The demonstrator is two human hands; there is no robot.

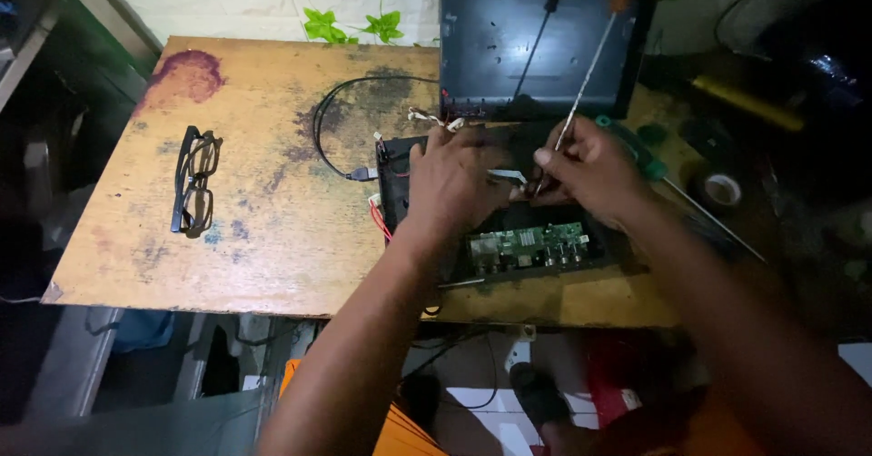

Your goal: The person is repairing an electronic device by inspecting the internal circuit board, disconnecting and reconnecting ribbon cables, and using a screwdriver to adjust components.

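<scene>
Resting palm-down on the opened black electronics case (400, 179), the left hand (450, 179) has its fingers curled over the case's inside, near a pale flat ribbon cable (509, 176); whether those fingers pinch anything cannot be told from this view. The right hand (590, 170) sits just beside it, fingers closed around the thin metal shaft of a screwdriver (589, 79) whose orange handle points up and away toward the top of the view, tip down inside the case between the two hands. A green circuit board (527, 242) with a row of connectors lies in the near part of the case, below both hands. Red wires (377, 215) stick out at the case's left edge, and a black cable (322, 129) loops across the worn wooden table (254, 238) to a small plug beside the case. A black lid panel (536, 38) lies just behind the case. Folded black eyeglasses (193, 183) lie well apart to the left. A roll of tape (723, 189) sits to the right, near a green-handled tool (654, 161).
</scene>
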